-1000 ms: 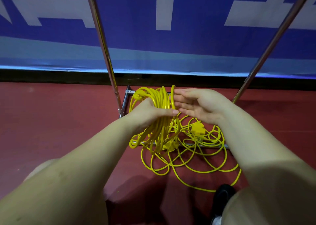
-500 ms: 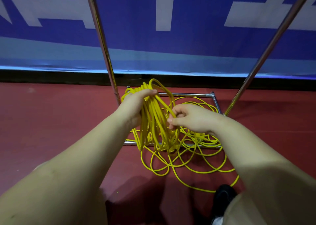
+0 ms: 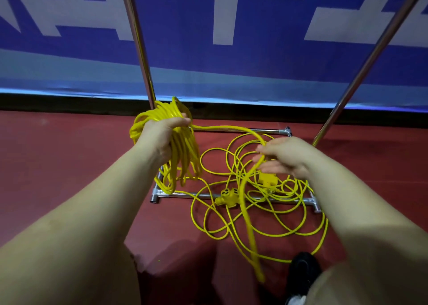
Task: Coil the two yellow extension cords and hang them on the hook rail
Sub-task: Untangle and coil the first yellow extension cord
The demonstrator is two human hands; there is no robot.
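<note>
The left hand (image 3: 162,137) grips a partly wound coil (image 3: 183,151); the right hand (image 3: 284,156), fingers loosely curled round it, feeds cord (image 3: 245,188). Below them, loose loops (image 3: 273,212) litter the floor (nothing hung yet).

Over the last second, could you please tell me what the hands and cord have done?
The left hand keeps gripping the coiled yellow cord bundle; the right hand swung out rightward, drawing a yellow strand from the bundle. The loose yellow cord and chrome rack base stayed put.
</note>
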